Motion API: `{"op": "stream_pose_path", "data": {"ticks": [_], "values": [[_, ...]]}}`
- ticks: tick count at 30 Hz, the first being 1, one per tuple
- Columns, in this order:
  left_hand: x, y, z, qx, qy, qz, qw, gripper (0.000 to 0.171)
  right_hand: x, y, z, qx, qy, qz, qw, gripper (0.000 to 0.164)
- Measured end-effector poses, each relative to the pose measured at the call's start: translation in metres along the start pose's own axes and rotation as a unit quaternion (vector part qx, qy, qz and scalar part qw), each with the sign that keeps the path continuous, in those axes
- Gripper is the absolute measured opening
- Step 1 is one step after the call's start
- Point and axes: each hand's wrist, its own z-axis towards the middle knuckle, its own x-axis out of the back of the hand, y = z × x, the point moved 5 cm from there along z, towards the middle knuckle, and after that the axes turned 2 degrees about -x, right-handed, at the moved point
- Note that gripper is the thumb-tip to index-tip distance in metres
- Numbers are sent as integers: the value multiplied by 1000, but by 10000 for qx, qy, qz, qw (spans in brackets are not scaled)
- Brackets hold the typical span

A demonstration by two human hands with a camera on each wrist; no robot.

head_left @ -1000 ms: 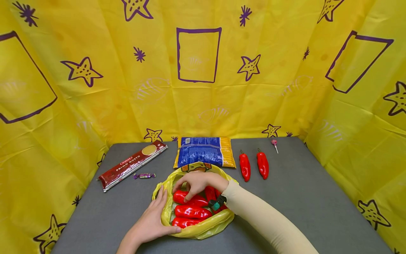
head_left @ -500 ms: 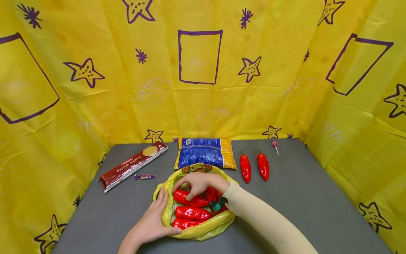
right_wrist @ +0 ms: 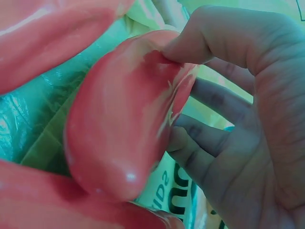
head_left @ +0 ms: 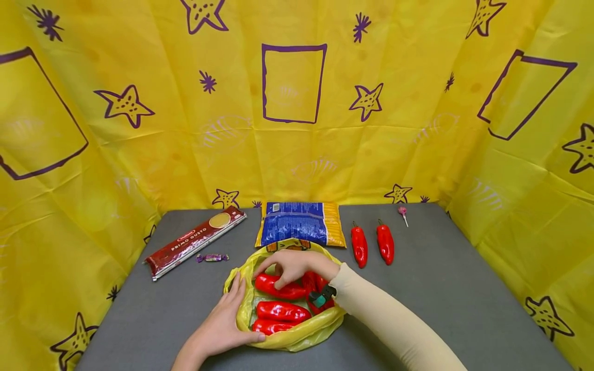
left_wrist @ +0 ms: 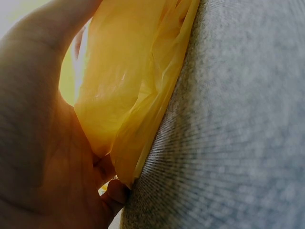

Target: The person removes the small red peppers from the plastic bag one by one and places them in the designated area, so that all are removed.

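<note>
A yellow plastic bag [head_left: 320, 330] lies wide at the mouth on the table, with several long red peppers [head_left: 282, 311] inside. My right hand [head_left: 292, 265] reaches in and pinches the rearmost of these, a red pepper [right_wrist: 121, 119], between thumb and fingers. Its fingertips on the far side are partly hidden. My left hand [head_left: 223, 319] rests against the bag's left side, fingers fairly straight and thumb along the front rim. In the left wrist view, the bag's thin wall [left_wrist: 119, 81] lies against that palm. Peppers under the right wrist are partly covered.
Behind the bag lies a blue and yellow packet [head_left: 297, 224]. To the left are a dark red pasta packet [head_left: 195, 242] and a purple-wrapped candy [head_left: 212, 257]. Two red peppers [head_left: 359, 246] and a pink lollipop [head_left: 402, 211] lie right. Yellow cloth [head_left: 297, 154] surrounds the grey table [head_left: 441, 288].
The pinched pepper has shifted slightly up and away from the pepper in front of it, and my right hand has moved with it. The left hand has stayed against the bag.
</note>
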Motion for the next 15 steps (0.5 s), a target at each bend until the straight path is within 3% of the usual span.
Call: {"op": "stream_pose_path", "data": {"ticks": [15], "values": [[2, 2, -3, -117, -6, 32, 9999, 143, 19, -3, -23, 348, 268, 105, 9990, 57]]}}
